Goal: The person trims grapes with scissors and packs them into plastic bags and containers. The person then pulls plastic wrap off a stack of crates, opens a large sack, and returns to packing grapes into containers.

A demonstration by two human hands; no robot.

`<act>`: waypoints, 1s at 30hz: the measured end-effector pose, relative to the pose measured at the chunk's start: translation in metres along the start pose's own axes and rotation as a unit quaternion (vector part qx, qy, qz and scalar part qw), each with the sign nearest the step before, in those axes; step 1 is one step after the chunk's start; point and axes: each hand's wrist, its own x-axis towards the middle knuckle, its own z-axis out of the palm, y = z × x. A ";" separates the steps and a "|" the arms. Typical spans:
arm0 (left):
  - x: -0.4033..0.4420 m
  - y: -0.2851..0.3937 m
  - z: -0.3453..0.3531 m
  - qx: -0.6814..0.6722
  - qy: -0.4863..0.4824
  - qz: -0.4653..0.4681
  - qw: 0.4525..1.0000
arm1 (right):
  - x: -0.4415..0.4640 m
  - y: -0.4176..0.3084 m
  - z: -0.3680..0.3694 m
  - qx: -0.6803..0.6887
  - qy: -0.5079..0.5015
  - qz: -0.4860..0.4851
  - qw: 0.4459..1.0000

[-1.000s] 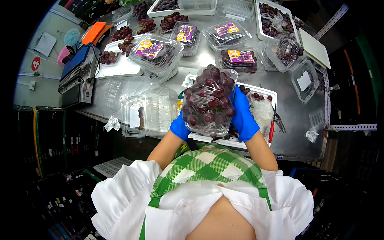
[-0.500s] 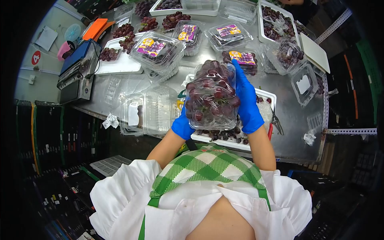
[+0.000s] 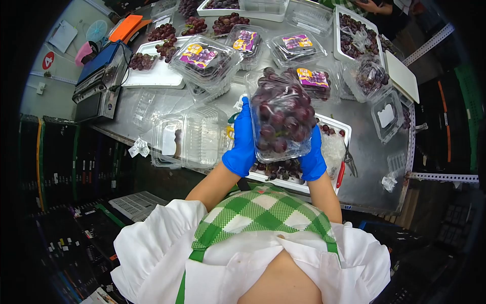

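Between my two blue-gloved hands is a clear plastic box of dark red grapes point(image 3: 281, 119), tilted and raised over the table. My left hand point(image 3: 240, 144) grips its left side, the fingers pointing up along the wall. Low on the right side, my right hand point(image 3: 314, 159) supports it, with part of the fingers hidden behind the box. Below it lies a white tray point(image 3: 335, 121) with loose grapes in it. Left of my left hand stands an opened clear clamshell box point(image 3: 195, 137). Red-handled pruning shears point(image 3: 346, 164) rest at the tray's right edge.
Labelled, closed grape boxes point(image 3: 204, 58) stand across the table's middle. A white crate of grapes point(image 3: 354, 35) is at the back right. A blue-topped device point(image 3: 98, 76) sits at the left edge. Crumpled paper point(image 3: 139, 147) lies near the front edge. Another person's hand point(image 3: 369, 6) shows at the back.
The grape box has moved slightly right and tilted left. My right hand has slid down to its lower right side, while my left hand has shifted up along its left side.
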 end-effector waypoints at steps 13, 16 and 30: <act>-0.009 -0.014 0.002 0.034 -0.035 0.076 0.996 | 0.003 0.017 -0.036 -0.176 -0.049 -0.076 0.980; -0.008 -0.025 -0.009 0.009 -0.053 0.065 0.996 | -0.002 0.023 -0.036 -0.018 -0.116 -0.040 0.992; -0.032 -0.034 -0.049 0.341 -0.013 0.362 0.868 | -0.008 0.034 -0.047 0.105 0.097 0.148 0.978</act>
